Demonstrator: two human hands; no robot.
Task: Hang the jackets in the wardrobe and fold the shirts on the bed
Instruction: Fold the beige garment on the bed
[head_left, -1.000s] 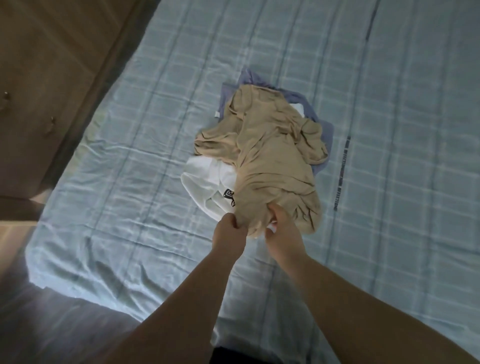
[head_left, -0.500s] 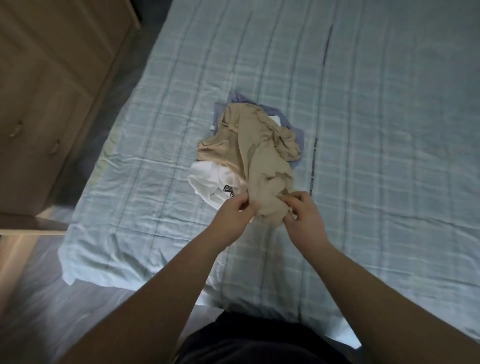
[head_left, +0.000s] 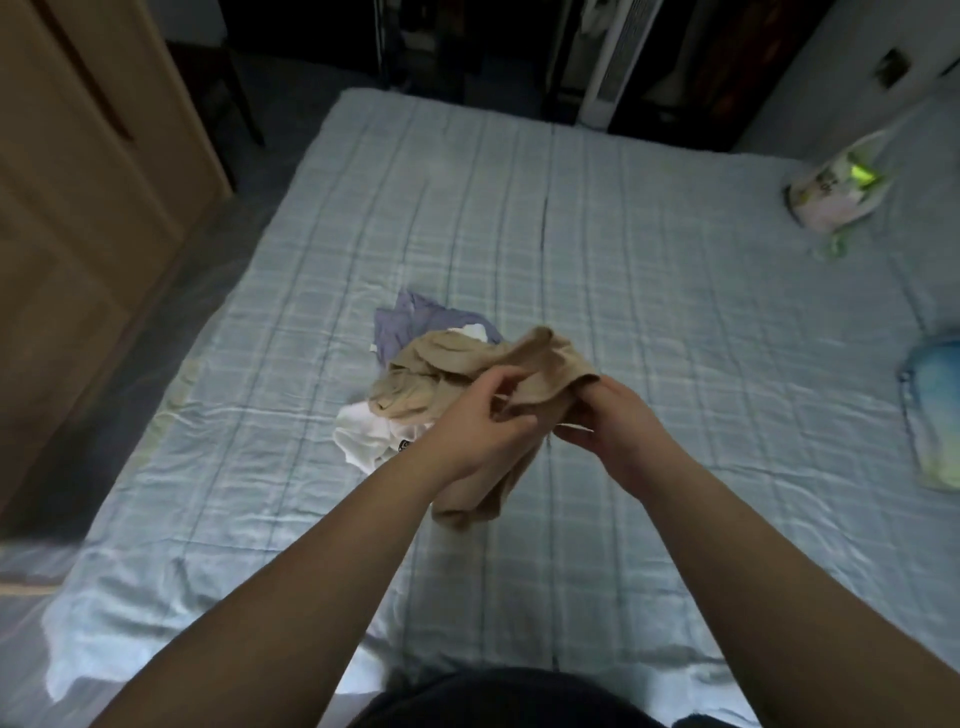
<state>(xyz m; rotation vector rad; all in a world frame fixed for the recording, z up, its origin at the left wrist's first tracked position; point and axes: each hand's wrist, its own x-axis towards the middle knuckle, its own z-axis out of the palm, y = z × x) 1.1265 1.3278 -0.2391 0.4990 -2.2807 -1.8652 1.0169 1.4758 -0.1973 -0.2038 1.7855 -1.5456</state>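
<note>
A crumpled tan shirt (head_left: 452, 364) is lifted partly off a small pile in the middle of the bed (head_left: 649, 291). My left hand (head_left: 483, 421) grips its near part, fingers curled into the cloth. My right hand (head_left: 608, 415) holds the shirt's right side, with cloth draped over the fingers. A loose end hangs below my hands. Under the tan shirt lie a white shirt (head_left: 363, 431) with a small dark print and a purple-blue shirt (head_left: 410, 322) behind it.
A wooden wardrobe (head_left: 88, 171) stands left of the bed across a narrow strip of floor. A plastic bag (head_left: 831, 192) lies at the bed's far right, and a pale blue-green folded cloth (head_left: 935, 410) at the right edge. Dark furniture stands beyond the bed's far end.
Both hands have raised the tan shirt's near end off the pile and shifted right. My head has tilted up, bringing the far end of the bed into view.
</note>
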